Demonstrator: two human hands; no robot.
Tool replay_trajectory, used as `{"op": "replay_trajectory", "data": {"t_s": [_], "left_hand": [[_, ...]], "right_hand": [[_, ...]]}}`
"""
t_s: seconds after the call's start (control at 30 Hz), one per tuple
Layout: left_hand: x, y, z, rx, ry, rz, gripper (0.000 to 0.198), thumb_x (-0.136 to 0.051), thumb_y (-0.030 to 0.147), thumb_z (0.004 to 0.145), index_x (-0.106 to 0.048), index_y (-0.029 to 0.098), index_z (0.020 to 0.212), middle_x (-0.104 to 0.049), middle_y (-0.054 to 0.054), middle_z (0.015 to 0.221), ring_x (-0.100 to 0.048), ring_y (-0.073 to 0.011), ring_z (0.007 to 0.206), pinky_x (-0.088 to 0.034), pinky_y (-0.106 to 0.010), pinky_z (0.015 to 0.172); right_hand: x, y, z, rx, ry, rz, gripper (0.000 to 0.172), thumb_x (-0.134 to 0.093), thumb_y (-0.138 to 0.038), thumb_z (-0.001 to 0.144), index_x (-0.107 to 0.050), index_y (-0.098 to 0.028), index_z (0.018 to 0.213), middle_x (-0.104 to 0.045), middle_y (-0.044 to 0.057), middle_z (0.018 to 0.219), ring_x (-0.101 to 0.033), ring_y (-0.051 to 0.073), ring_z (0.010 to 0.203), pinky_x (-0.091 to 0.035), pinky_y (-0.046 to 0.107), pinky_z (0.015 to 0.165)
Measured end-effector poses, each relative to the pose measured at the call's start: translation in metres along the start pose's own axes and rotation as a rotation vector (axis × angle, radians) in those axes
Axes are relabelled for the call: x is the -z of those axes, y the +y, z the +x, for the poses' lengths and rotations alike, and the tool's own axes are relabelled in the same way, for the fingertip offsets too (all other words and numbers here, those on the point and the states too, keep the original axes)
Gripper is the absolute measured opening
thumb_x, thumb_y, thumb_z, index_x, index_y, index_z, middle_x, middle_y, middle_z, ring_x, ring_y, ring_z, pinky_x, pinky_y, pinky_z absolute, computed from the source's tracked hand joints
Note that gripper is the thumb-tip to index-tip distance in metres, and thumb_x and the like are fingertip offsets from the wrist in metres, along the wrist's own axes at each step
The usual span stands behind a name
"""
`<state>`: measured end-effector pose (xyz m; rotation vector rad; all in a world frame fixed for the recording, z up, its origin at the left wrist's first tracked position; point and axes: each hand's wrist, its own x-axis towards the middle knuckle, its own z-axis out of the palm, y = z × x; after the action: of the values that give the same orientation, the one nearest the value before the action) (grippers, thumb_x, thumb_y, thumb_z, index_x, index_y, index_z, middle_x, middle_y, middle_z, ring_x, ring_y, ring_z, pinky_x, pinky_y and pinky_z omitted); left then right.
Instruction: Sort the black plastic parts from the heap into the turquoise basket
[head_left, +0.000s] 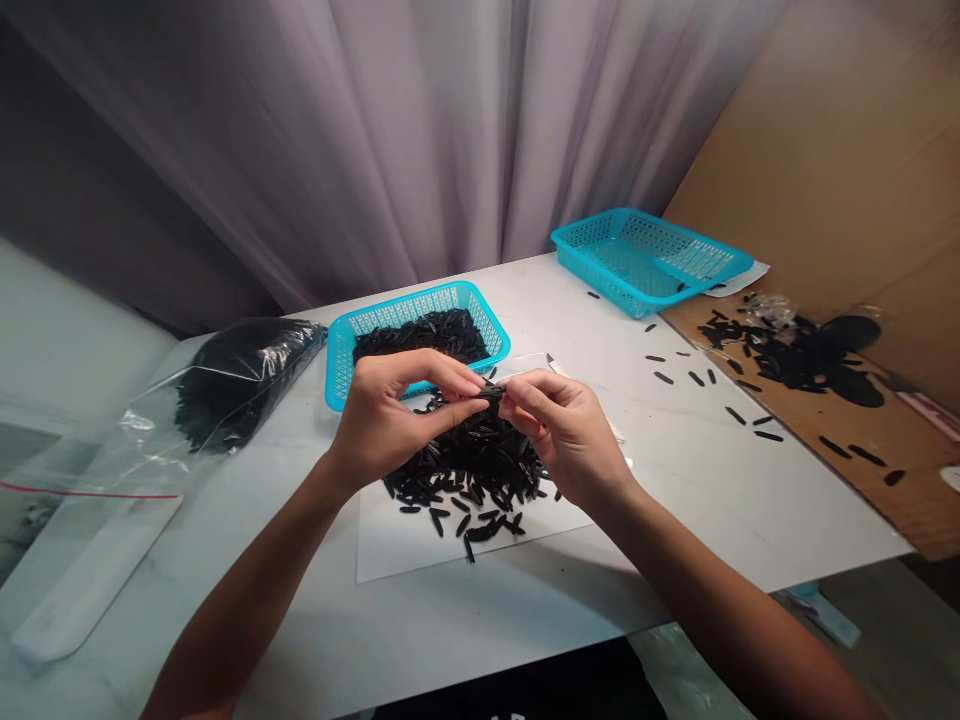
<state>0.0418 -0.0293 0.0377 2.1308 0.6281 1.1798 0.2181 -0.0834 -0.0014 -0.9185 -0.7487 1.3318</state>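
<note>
My left hand (394, 410) pinches a small, slim black piece (492, 391) between thumb and fingertips. On its other end, the fingers of my right hand (566, 430) are closed as well. What exactly the piece is cannot be made out, and fingertips partly cover it. Below both hands spreads a heap of similar elongated black pieces (480, 465) on a white sheet (386, 550). Just behind my left hand stands a blue perforated basket (341, 365) holding many more of these pieces; my hand hides part of its front.
On the left lies a clear plastic bag (240, 380) filled with black pieces. A second blue basket (637, 300) stands at the back right. Loose black pieces (664, 378) lie scattered on the white table (720, 500). Beyond them is a brown board (817, 220) with a dark pile (795, 350) beside it.
</note>
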Motion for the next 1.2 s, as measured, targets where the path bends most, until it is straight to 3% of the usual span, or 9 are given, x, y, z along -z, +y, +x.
{"op": "replay_trajectory", "data": {"t_s": [0.27,0.8,1.0,1.2], "left_hand": [[0.0008,0.0018,0.0009,-0.041,-0.021,0.065,0.011,-0.083,0.016,0.078,-0.072,0.02,0.078,-0.078,-0.003,0.086,-0.075,-0.0163,0.08,-0.064,-0.031,0.076],[-0.0003,-0.0011,-0.0015,-0.031,0.019,0.051,0.013,-0.084,0.017,0.076,-0.072,0.02,0.076,-0.078,-0.002,0.082,-0.075,-0.0173,0.079,-0.065,-0.031,0.076],[0.0008,0.0015,-0.0006,-0.038,-0.01,0.073,0.012,-0.082,0.015,0.077,-0.072,0.02,0.077,-0.079,-0.004,0.091,-0.076,-0.0181,0.085,-0.064,-0.033,0.079],[-0.0005,0.0018,-0.0002,-0.04,-0.005,0.061,0.013,-0.082,0.013,0.076,-0.071,0.021,0.076,-0.078,-0.002,0.083,-0.076,-0.0168,0.078,-0.065,-0.03,0.074]], "right_hand": [[0.0002,-0.0015,-0.0013,0.009,0.014,-0.011,0.014,-0.084,-0.036,0.073,-0.079,-0.024,0.072,-0.064,0.0,0.062,-0.043,0.012,0.058,-0.031,0.029,0.055],[-0.0024,-0.0032,-0.0018,-0.006,-0.02,-0.012,0.025,-0.083,-0.04,0.072,-0.073,-0.021,0.06,-0.061,0.001,0.058,-0.048,0.013,0.061,-0.032,0.028,0.055],[-0.0003,-0.0011,-0.0018,0.009,-0.036,-0.022,0.022,-0.083,-0.039,0.073,-0.075,-0.021,0.063,-0.062,0.0,0.06,-0.043,0.012,0.058,-0.031,0.028,0.055],[-0.0001,-0.0008,-0.0007,-0.039,-0.067,0.006,0.021,-0.083,-0.04,0.075,-0.079,-0.02,0.072,-0.064,0.001,0.062,-0.044,0.01,0.057,-0.036,0.026,0.055]]}}
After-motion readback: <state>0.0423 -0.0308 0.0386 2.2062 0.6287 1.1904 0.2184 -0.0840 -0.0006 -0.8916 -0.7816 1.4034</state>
